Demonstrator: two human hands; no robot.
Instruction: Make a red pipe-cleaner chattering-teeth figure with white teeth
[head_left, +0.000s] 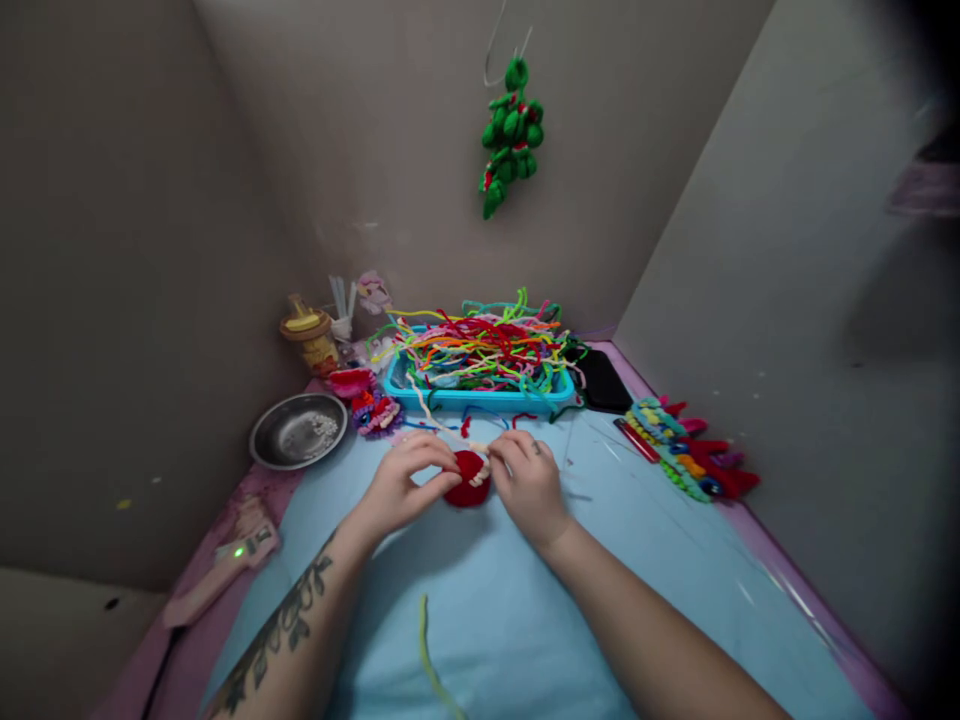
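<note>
Low over the table, a round red fuzzy piece (466,482) has small cream curls along its right side. My left hand (412,482) grips its left edge between thumb and fingers. A cream fuzzy strand (425,400) runs from the tray down to the fingertips of my right hand (529,482), which are pinched on it at the piece's upper right. Fingers hide part of the strand. In front of my hands lies a yellow-green strand (427,645).
A blue tray (480,400) heaped with colourful strands stands behind. To the left are a metal bowl (277,440) with white bits, a lidded cup (311,345) and a pink glue gun (225,575). A black phone (604,382) and colourful fuzzy pieces (690,455) lie right.
</note>
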